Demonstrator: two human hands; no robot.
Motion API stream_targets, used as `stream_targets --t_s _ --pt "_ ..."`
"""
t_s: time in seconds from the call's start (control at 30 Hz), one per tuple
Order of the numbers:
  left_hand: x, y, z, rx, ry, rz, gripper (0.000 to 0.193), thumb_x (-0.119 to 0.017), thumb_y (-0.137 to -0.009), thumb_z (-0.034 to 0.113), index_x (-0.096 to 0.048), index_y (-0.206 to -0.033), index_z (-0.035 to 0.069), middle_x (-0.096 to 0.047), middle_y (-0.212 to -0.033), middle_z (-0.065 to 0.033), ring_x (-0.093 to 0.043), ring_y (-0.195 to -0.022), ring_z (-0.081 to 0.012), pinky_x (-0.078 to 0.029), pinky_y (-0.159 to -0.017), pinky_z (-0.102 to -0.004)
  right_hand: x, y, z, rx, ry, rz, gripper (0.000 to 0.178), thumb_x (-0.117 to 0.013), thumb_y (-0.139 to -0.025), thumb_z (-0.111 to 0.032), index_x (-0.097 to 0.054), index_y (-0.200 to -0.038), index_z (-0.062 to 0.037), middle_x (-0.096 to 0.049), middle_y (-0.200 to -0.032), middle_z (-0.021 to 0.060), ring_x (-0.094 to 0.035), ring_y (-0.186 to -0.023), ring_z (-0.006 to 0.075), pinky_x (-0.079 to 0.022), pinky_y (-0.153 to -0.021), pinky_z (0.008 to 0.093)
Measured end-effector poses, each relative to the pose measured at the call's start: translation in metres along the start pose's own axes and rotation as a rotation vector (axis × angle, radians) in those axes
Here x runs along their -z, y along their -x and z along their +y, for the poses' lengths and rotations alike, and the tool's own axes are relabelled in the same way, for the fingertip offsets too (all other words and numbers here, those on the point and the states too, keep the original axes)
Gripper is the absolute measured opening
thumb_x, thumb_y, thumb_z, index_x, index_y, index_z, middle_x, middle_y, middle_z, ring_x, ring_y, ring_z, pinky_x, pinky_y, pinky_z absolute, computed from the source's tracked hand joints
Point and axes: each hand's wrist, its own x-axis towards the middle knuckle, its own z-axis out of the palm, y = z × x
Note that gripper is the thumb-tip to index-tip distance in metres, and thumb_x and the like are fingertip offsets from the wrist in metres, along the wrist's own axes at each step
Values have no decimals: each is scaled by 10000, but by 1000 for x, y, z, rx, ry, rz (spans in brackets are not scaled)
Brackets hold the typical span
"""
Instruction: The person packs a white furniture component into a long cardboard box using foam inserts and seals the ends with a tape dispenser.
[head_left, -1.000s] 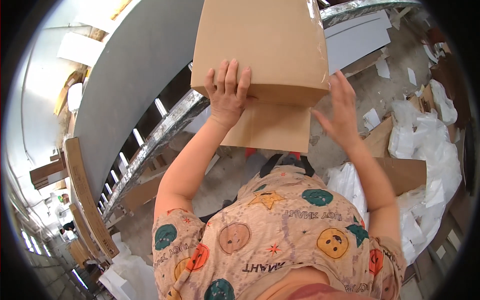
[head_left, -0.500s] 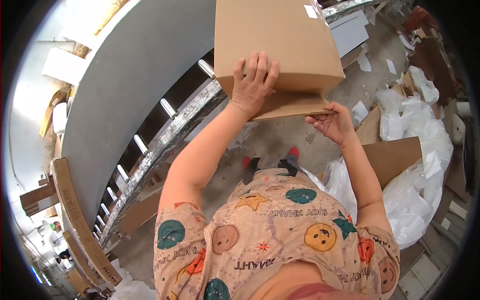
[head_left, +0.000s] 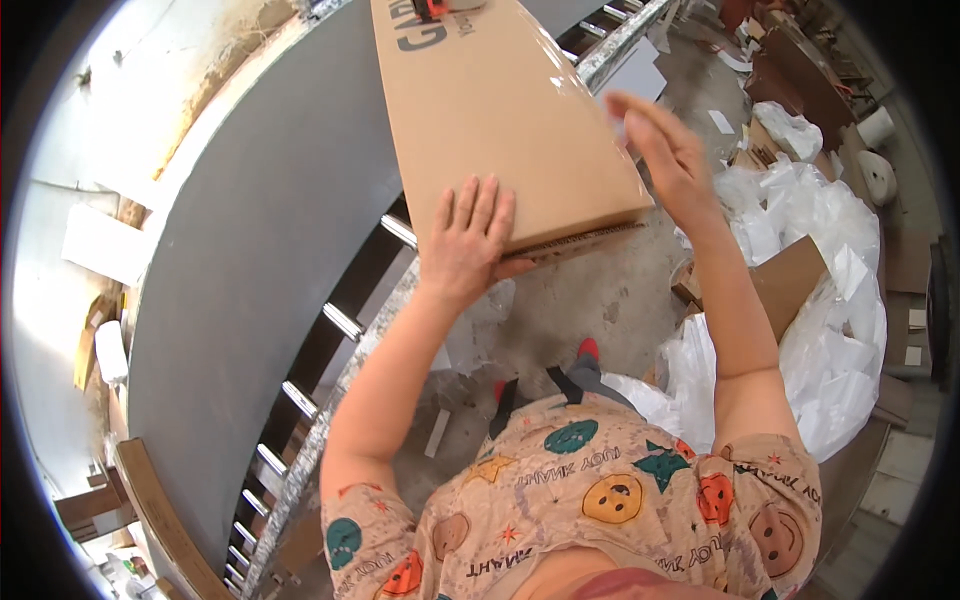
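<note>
A long brown cardboard box (head_left: 510, 130) reaches away from me across the roller conveyor (head_left: 400, 230). Strips of clear shiny tape show along its right side. My left hand (head_left: 466, 240) grips the near left corner, fingers on the top face and thumb at the end flap (head_left: 575, 238). That flap is folded up against the near end. My right hand (head_left: 668, 160) hovers beside the box's right edge, slightly blurred, with thumb and fingers apart and nothing seen in them. On the box's far part lies an orange and black object (head_left: 432, 8), cut off by the picture's edge.
A wide grey surface (head_left: 260, 220) curves along the left of the rollers. Crumpled white plastic wrap (head_left: 830, 340) and a cardboard piece (head_left: 790, 285) are heaped on the right. Paper scraps (head_left: 720, 122) litter the floor. Long narrow cartons (head_left: 165, 510) stand at lower left.
The near end flap, which stuck out toward me, is now folded up. My right hand has let go of it and risen along the box's right side. More of the box's top shows.
</note>
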Motion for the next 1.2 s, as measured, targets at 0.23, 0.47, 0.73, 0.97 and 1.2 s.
stream_targets --t_s 0.23,0.47,0.73,0.97,1.2 --pt "12 -2 -2 48 35 -131 902 -662 -688 574 -383 -1370 53 -358 -1419 -196 -302 -1334 -355 -217 -1092 -507 -61 -44 64 481 890 132 440 -522 -895 -188 -459 -1287 1 -434 -1340 200 -355 -1266 378 -294 -1060 444" --pt "25 7 2 17 71 -209 861 -640 -710 566 -398 -1364 61 -355 -1423 -196 -294 -1336 -374 -202 -1091 -531 -24 -276 44 610 872 241 463 -544 -872 -158 -451 -1306 -28 -430 -1366 154 -374 -1280 314 -305 -1066 401" --pt "26 17 -5 -13 -37 -266 603 -552 -843 441 -446 -1341 117 -408 -1396 -167 -367 -1304 -353 -263 -1071 -534 -39 -463 0 123 1171 -25 434 -560 -825 -184 -532 -1241 -62 -488 -1328 131 -373 -1297 278 -357 -1036 382" --pt "23 13 -3 -84 -86 -198 613 -545 -857 449 -433 -1348 99 -402 -1385 -207 -380 -1290 -373 -272 -1061 -550 -26 -405 3 277 1180 82 279 -660 -743 -160 -702 -1015 -117 -611 -1189 103 -465 -1233 266 -407 -987 385" --pt "30 26 -7 -23 137 -236 770 -635 -780 512 -402 -1367 71 -335 -1417 -243 -285 -1343 -393 -194 -1088 -543 -32 -384 -11 118 1198 -110 384 -650 -740 -119 -641 -1124 -102 -612 -1169 115 -520 -1175 277 -438 -949 395"
